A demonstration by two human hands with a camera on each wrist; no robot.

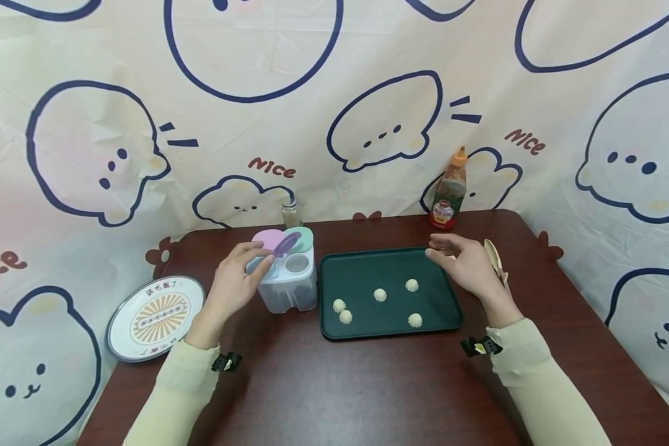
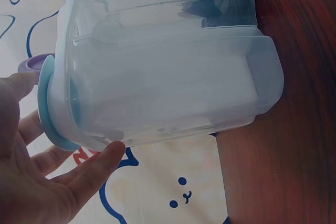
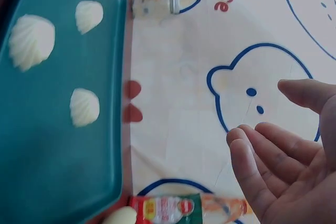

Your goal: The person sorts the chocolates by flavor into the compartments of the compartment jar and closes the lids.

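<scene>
1. Left hand point(image 1: 235, 280) rests its relaxed, spread fingers against the clear seasoning box point(image 1: 287, 282), left of the green tray point(image 1: 390, 329).
2. Right hand point(image 1: 464, 263) hovers empty, fingers loosely apart, over the tray's far right corner.

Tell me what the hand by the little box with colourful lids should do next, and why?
Probably lift the purple lid the rest of the way. The left hand already has its fingertips on that lid of the clear seasoning box, and it stands half raised. The right hand hovers open over the green tray, where five dumplings sit.
</scene>
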